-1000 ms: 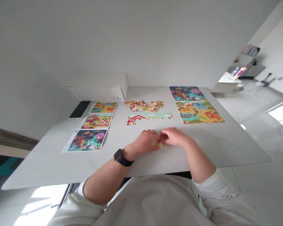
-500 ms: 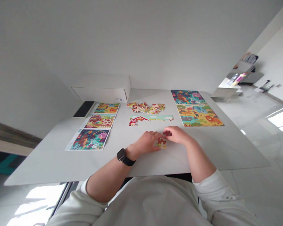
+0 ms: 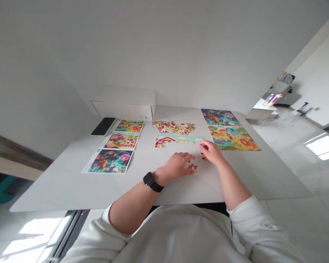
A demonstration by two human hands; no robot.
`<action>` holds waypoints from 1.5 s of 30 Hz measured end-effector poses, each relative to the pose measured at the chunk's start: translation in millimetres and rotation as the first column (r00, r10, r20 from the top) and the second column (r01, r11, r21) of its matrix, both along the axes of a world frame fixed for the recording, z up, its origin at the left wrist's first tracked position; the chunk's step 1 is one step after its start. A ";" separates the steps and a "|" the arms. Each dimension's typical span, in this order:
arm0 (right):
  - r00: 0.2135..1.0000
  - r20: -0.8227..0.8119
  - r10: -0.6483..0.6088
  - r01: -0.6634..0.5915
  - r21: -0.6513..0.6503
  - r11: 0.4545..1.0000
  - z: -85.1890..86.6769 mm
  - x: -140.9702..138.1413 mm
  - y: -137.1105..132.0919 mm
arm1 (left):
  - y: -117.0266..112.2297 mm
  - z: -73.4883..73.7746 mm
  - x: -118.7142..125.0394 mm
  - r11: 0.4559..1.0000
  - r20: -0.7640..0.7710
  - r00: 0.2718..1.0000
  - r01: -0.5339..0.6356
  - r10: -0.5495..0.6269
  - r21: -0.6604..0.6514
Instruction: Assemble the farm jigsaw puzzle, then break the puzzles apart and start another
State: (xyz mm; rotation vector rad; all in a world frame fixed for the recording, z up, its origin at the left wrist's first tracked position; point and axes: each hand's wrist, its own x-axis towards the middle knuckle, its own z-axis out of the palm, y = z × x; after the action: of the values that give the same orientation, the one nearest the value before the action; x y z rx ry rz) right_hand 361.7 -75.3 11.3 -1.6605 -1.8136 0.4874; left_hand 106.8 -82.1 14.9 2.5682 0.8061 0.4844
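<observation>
My left hand (image 3: 177, 164), with a black watch on its wrist, lies on the table with thumb and fingers spread around a small cluster of brown and yellow puzzle pieces (image 3: 193, 168). Its fingertips touch or nearly touch them. My right hand (image 3: 210, 151) is closed in a pinch by the right end of a joined puzzle strip (image 3: 181, 139) showing a red barn and sky. Whatever is between those fingertips is too small to name. Just below that hand a red puzzle piece (image 3: 203, 156) shows, partly covered. A pile of loose puzzle pieces (image 3: 173, 127) lies beyond the strip.
Three printed picture sheets (image 3: 109, 161) lie in a column on the left, with a dark phone (image 3: 103, 126) behind them. A white box (image 3: 123, 108) stands against the wall. Two colourful puzzle pictures (image 3: 233, 138) lie at the right of the white table (image 3: 252, 175).
My right hand has moved up and away from the small cluster toward the strip's right end, uncovering the red piece more. My left hand stays by the cluster. The view has shifted slightly.
</observation>
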 end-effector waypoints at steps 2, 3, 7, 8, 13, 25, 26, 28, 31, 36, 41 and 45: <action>0.999 -0.034 -0.025 0.026 0.032 0.999 0.6 0.1 3.0 | 1.3 5.2 -1.9 0.998 0.140 0.989 -0.032 0.039 -0.052; 0.998 -0.050 -0.033 0.035 0.038 0.999 1.5 0.5 4.9 | 2.0 8.1 -3.4 0.995 0.216 0.974 -0.053 0.071 -0.089; 0.997 -0.066 -0.037 0.039 0.027 0.999 9.4 9.0 18.4 | 6.7 18.0 -10.0 0.938 0.445 0.849 -0.152 0.285 -0.312; 0.998 -0.051 -0.034 0.035 0.020 0.999 12.1 13.3 24.1 | 8.5 19.7 -11.3 0.912 0.485 0.802 -0.170 0.348 -0.373; 0.990 0.121 -0.065 0.071 -0.041 0.997 21.2 41.2 69.2 | 17.5 26.8 -15.8 0.809 0.605 0.574 -0.192 0.552 -0.556; 0.917 0.398 -0.036 0.092 -0.122 0.988 4.1 30.7 184.9 | 22.2 23.3 -21.0 0.757 0.557 0.550 -0.243 0.622 -0.606; 0.910 0.413 -0.028 0.093 -0.137 0.986 4.1 29.2 192.3 | 22.2 22.7 -21.3 0.752 0.556 0.544 -0.242 0.628 -0.613; 0.899 0.437 -0.011 0.101 -0.182 0.978 4.7 27.8 206.0 | 22.4 22.2 -22.2 0.742 0.550 0.539 -0.239 0.638 -0.627; 0.896 0.444 0.032 0.087 -0.245 0.966 5.8 28.4 221.9 | 23.7 22.4 -25.0 0.723 0.539 0.527 -0.241 0.658 -0.647; 0.910 0.411 0.050 0.078 -0.291 0.954 5.9 31.0 229.4 | 27.3 20.4 -28.6 0.714 0.578 0.465 -0.191 0.671 -0.674; 0.968 0.236 -0.090 0.166 -0.326 0.931 2.3 35.4 219.8 | 25.5 19.4 -26.3 0.701 0.579 0.455 -0.156 0.676 -0.696; 0.975 0.152 -0.163 0.209 -0.361 0.909 1.0 46.7 209.8 | 22.2 21.5 -24.0 0.709 0.589 0.466 -0.126 0.660 -0.694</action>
State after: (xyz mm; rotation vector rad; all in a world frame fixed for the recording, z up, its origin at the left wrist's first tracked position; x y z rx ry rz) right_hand 408.4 134.6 12.3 -2.1408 -1.6949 0.6974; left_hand 82.8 -59.9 36.4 1.2722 0.9965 1.2533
